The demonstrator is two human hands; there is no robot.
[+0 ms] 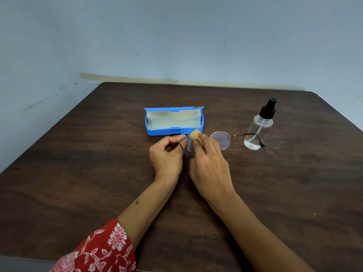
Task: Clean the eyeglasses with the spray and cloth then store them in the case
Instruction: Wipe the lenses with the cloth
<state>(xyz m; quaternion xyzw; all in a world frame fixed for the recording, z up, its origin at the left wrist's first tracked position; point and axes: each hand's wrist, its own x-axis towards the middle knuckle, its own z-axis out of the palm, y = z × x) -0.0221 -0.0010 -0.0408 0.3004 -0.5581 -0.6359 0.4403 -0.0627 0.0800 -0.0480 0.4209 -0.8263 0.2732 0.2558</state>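
Thin-rimmed round eyeglasses are held just above the dark wooden table, temples unfolded. My left hand pinches the frame's left end near the temple hinge. A small yellow cloth is pinched in my right hand against the left lens, which is mostly hidden behind the fingers. The right lens and right temple stick out toward the spray bottle. An open blue case with a pale lining sits just behind the hands.
The clear spray bottle with a black pump stands upright at the right, just behind the right temple tip. A pale blue wall rises behind the table's far edge. A red patterned sleeve covers my left upper arm.
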